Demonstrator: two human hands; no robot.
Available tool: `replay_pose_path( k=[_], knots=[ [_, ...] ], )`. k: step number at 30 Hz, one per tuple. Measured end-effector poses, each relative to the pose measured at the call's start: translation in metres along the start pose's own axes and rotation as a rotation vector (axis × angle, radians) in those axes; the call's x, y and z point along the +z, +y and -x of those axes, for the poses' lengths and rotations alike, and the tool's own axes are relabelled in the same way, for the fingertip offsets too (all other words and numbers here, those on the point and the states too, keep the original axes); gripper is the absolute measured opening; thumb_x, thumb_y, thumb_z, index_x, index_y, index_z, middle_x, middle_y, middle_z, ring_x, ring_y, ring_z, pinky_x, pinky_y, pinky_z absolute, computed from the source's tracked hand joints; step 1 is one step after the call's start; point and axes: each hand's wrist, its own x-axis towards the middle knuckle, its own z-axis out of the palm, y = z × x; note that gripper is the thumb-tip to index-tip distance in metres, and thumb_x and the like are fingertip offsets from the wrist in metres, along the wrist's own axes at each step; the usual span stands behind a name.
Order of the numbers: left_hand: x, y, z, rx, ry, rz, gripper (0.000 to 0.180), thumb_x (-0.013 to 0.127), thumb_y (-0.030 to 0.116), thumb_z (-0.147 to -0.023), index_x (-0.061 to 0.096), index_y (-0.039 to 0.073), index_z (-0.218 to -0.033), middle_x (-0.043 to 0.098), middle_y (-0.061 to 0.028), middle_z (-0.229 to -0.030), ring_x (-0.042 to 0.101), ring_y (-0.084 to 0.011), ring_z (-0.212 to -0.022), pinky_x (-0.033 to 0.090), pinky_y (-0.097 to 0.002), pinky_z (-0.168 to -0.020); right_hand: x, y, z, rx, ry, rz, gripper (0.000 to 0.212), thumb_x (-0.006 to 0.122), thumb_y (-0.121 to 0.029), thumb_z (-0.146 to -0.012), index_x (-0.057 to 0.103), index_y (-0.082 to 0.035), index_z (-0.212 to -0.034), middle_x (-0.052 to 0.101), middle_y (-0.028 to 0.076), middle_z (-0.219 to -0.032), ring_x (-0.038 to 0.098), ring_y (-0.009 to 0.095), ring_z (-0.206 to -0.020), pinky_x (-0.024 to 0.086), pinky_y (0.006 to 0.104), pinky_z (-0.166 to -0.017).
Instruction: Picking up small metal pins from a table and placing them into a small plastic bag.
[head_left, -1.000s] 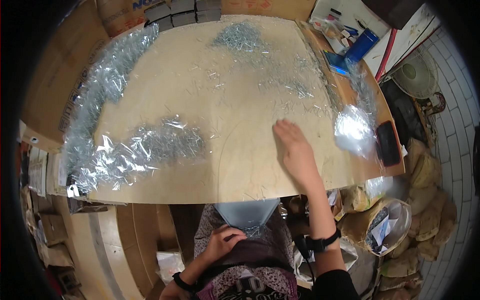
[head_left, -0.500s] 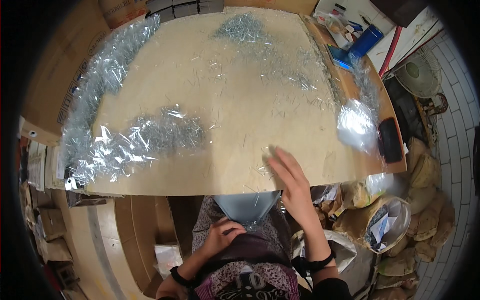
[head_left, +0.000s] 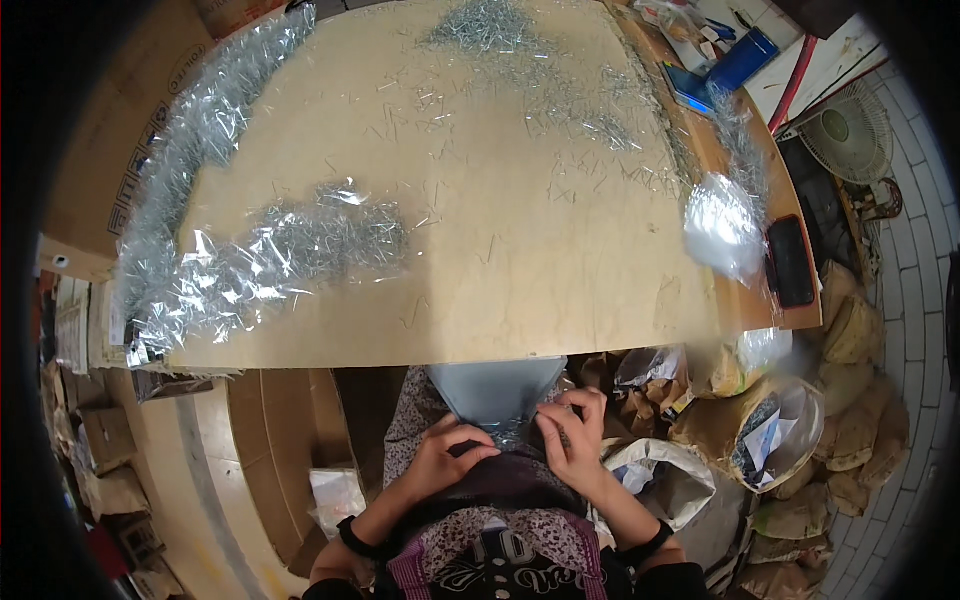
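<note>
A grey chute (head_left: 497, 388) slopes from the board's near edge down toward my lap and narrows at its lower end. Around that lower mouth is a crinkled clear plastic bag (head_left: 512, 432) with bits of wire showing. My left hand (head_left: 452, 458) is closed at the bag's left side, thumb and fingers pinched together. On the other side my right hand (head_left: 573, 435) has its fingers curled in against the bag's edge. Loose thin metal wire pieces (head_left: 485, 28) lie piled and scattered on the pale wooden board (head_left: 520, 270).
Filled clear bags (head_left: 290, 250) line the board's left side. At right are a shiny clear bag (head_left: 722, 225), a black phone (head_left: 791, 262), a blue cylinder (head_left: 742, 58) and a fan (head_left: 845, 140). Paper sacks (head_left: 850, 425) and an opened sack (head_left: 690, 490) stand below.
My right hand has drawn back from the board's near edge to the chute's mouth, and the few wire pieces there are mostly gone. My left hand has stayed by the bag.
</note>
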Motion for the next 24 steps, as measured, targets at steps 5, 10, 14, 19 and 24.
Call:
replay_pose_path(
  k=[5, 10, 14, 19, 24],
  knots=[
    [0.001, -0.006, 0.001, 0.006, -0.013, 0.008, 0.011, 0.078, 0.009, -0.075, 0.072, 0.008, -0.084, 0.067, -0.0046, -0.083, 0.058, -0.0191, -0.078, 0.048, -0.0300, -0.072, 0.003, 0.002, 0.021, 0.078, -0.456, -0.078, 0.029, 0.073, -0.014, -0.080, 0.065, -0.013, -0.108, 0.052, 0.013, -0.102, 0.049, 0.032, -0.101, 0.038, 0.0416, -0.086],
    [0.000, -0.007, -0.003, -0.037, -0.091, -0.011, 0.010, 0.077, 0.012, -0.077, 0.072, 0.007, -0.084, 0.069, -0.0056, -0.084, 0.057, -0.0186, -0.079, 0.047, -0.0302, -0.073, 0.005, 0.005, 0.026, 0.315, -0.320, -0.431, 0.022, 0.062, 0.003, -0.085, 0.065, -0.005, -0.105, 0.057, 0.011, -0.093, 0.058, 0.028, -0.082, 0.049, 0.0329, -0.072],
    [-0.002, -0.007, -0.005, -0.069, -0.114, -0.018, 0.010, 0.077, 0.010, -0.077, 0.072, 0.006, -0.084, 0.069, -0.0056, -0.084, 0.058, -0.0179, -0.079, 0.047, -0.0299, -0.074, 0.006, -0.006, 0.019, 0.281, -0.126, -0.418, 0.018, 0.062, 0.004, -0.085, 0.065, -0.002, -0.101, 0.058, 0.012, -0.091, 0.060, 0.026, -0.083, 0.049, 0.0295, -0.074],
    [-0.001, -0.009, -0.004, -0.079, -0.067, 0.109, 0.009, 0.077, 0.008, -0.077, 0.071, 0.005, -0.084, 0.069, -0.0041, -0.083, 0.060, -0.0158, -0.080, 0.048, -0.0284, -0.074, 0.010, -0.006, 0.008, 0.254, -0.126, -0.249, 0.018, 0.063, 0.004, -0.085, 0.066, -0.003, -0.101, 0.059, 0.011, -0.089, 0.060, 0.024, -0.083, 0.048, 0.0286, -0.075],
    [0.002, -0.011, -0.005, -0.135, -0.070, 0.218, 0.009, 0.077, 0.006, -0.077, 0.071, 0.005, -0.084, 0.069, -0.0046, -0.083, 0.060, -0.0156, -0.077, 0.048, -0.0279, -0.072, 0.017, 0.012, 0.035, 0.405, -0.215, -0.499, 0.017, 0.061, 0.006, -0.085, 0.067, -0.001, -0.099, 0.062, 0.012, -0.089, 0.062, 0.023, -0.080, 0.049, 0.0281, -0.071]
  ],
)
